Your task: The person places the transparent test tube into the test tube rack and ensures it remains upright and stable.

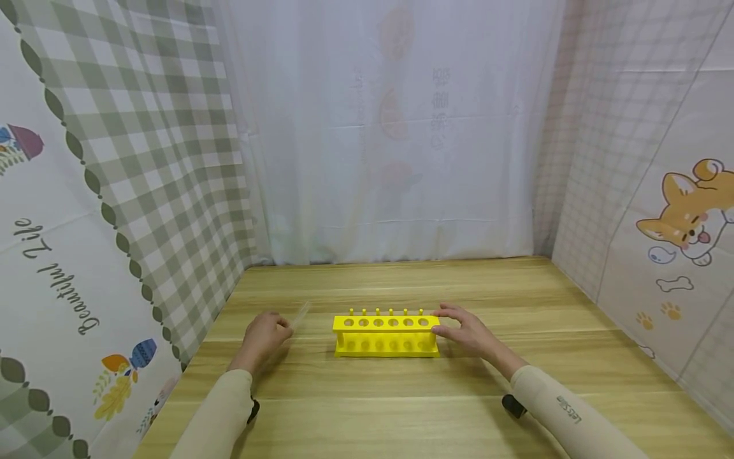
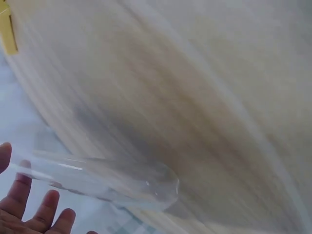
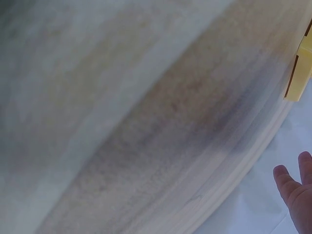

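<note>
A clear test tube point(image 1: 301, 313) is pinched between the thumb and fingers of my left hand point(image 1: 266, 335), left of the rack. It slants up and to the right, away from the hand. In the left wrist view the rounded, see-through end of the tube point(image 2: 141, 187) extends past the fingertips. The yellow test tube rack point(image 1: 386, 329) stands upright mid-table, with a row of round holes and several short pegs behind them. My right hand point(image 1: 469, 330) holds the rack's right end, thumb at the front and a finger at the back of its top plate.
The wood-grain table point(image 1: 378, 408) carries the rack. A white curtain point(image 1: 395, 140) hangs behind its far edge. Checked cloth point(image 1: 155, 127) lines the left side, and a printed cloth point(image 1: 648, 191) with a cartoon dog lines the right.
</note>
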Available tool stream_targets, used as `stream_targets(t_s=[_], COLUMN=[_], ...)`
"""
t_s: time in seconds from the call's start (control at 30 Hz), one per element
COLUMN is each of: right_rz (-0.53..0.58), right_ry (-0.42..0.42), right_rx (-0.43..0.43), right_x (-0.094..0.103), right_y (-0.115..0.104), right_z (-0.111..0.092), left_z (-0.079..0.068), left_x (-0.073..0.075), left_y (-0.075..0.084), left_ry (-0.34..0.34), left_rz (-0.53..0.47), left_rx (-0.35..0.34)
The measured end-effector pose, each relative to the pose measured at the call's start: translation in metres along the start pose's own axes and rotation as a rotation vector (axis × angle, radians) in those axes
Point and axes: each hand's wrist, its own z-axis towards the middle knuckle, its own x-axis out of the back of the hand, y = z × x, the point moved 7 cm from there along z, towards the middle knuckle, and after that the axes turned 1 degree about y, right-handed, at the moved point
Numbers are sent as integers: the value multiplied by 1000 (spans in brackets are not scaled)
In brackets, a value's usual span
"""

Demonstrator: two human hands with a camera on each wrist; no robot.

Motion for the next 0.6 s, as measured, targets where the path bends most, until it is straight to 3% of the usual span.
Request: stream_targets(t_s=[0.2,0.37,0.6], right_rz=[-2,4,18], right_ry=[-1,-3,-2], right_rx=[3,-1,-4], right_x=[0,1,0], right_y=[-1,-1,0], right_z=[0,-1,-1], left_z=[6,12,20], left_x=[4,7,13], left_y=[6,13,28], left_ry=[7,-2,42], left_rz=[-146,-309,-469], left_rx=[4,47,60])
